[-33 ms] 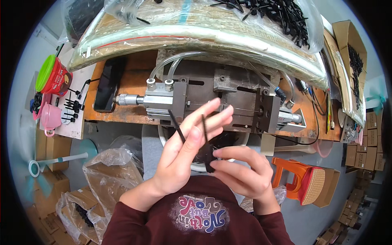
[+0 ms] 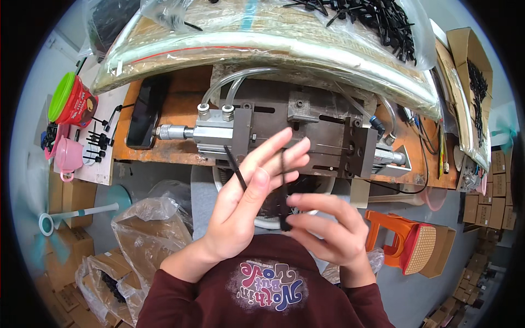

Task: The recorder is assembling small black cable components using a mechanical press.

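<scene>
My left hand (image 2: 234, 224) is raised over my lap, its fingers stretched out. A slim black cable tie (image 2: 235, 167) lies between its thumb and palm, the free end pointing up and left. Just to the right, my right hand (image 2: 336, 229) pinches a second black cable tie (image 2: 284, 210) by its thicker lower end. That tie's thin strap, slightly blurred, stands up beside the left fingers. Behind both hands sits a metal fixture (image 2: 320, 139) with a silver pneumatic cylinder (image 2: 214, 134) at its left end.
A plastic bag of black ties (image 2: 377, 24) rests on the wrapped shelf (image 2: 262, 46). On the bench lie a phone (image 2: 146, 112) and loose black ties (image 2: 99, 141), near a pink cup (image 2: 69, 156) and a red tub (image 2: 79, 106). An orange stool (image 2: 391, 235) stands at right.
The right hand's cable tie has shifted slightly right and its strap has swung away from the left thumb. My left hand has hardly moved.
</scene>
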{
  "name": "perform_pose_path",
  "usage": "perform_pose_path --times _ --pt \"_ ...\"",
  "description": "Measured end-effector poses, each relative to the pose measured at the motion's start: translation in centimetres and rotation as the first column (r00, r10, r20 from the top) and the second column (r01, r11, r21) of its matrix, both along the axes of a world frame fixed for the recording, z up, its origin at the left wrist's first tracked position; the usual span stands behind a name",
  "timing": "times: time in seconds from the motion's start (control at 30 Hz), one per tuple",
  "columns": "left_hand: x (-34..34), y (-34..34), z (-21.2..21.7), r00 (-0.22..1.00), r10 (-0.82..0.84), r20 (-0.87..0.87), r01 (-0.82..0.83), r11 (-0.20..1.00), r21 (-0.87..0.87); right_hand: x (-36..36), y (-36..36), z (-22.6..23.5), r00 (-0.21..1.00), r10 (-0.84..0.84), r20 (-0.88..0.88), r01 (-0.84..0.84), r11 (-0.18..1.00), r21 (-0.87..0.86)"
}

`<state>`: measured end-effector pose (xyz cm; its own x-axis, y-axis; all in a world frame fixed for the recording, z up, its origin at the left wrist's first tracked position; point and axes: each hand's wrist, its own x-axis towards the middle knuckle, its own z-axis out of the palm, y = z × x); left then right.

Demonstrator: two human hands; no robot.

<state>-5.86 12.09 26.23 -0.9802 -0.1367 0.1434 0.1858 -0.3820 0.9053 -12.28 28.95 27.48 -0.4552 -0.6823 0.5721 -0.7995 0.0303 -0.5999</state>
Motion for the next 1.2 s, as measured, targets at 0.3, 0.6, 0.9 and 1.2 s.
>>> perform_pose_path --times 0.3,0.6,0.9,1.2 --pt "1.8 -2.5 1.6 0.981 -0.01 0.191 0.046 0.982 -0.184 -1.5 -0.2 -2.6 0.953 -0.15 -0.263 0.248 0.884 0.396" --pt "1.8 -1.6 3.1 0.96 -0.177 0.216 0.127 0.966 0.227 -2.0 -1.8 -0.6 0.924 -0.107 -0.368 0.29 0.825 0.486" --pt "2.7 -4.2 3.6 0.965 0.175 -0.196 -0.258 0.765 -0.589 -5.3 -1.5 3.3 0.983 0.077 -0.164 0.02 0.853 0.521" --pt "0.6 -1.8 1.2 0.929 0.092 -0.357 -0.357 0.471 -0.807 -23.1 -14.9 8.6 0.741 -0.331 -0.585 0.56 0.785 0.264"
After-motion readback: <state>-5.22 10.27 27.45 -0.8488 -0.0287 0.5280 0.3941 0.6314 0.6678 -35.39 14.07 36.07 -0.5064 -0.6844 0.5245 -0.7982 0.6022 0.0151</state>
